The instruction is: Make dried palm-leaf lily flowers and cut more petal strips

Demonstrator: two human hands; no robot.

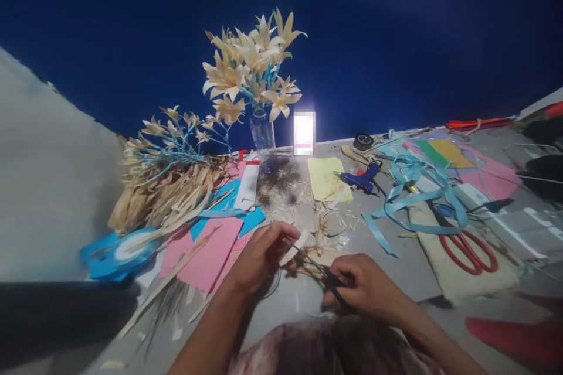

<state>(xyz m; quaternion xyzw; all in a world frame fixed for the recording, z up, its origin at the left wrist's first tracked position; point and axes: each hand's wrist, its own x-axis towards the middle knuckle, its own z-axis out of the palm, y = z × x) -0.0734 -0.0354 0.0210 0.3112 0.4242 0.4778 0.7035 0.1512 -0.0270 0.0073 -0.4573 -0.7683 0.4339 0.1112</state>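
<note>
2 bare hands work low in the middle of a cluttered grey surface (411,272), seen from the wearer's head. The left hand (270,249) has its fingers curled nearly closed, pinching a short pale strip (294,251) that stands at a slant from the fingertips. The right hand (358,281) is closed around the handles of dark scissors (333,282), whose blades point left to the strip; whether they touch it is hard to tell.

Beyond the hands, shavings and scraps are scattered up to a clear glass bottle (263,137), which stands upright holding a large bouquet of cream flowers (255,58) with light blue stems. Left of it, a 2nd bunch of smaller cream flowers (185,136) lies over a heap of dry, tan husks (162,196). Nearer the left arm are pink paper (211,252) and a blue roll with a white centre (136,246).

Right of the bottle lie a yellow sheet (322,179) and, at its edge, a blue glue gun (361,179). Farther right, loops of light blue ribbon (455,208) lie near red-handled scissors (470,252) on a beige cloth (457,290). A dark blue wall (396,41) rises behind everything.
</note>
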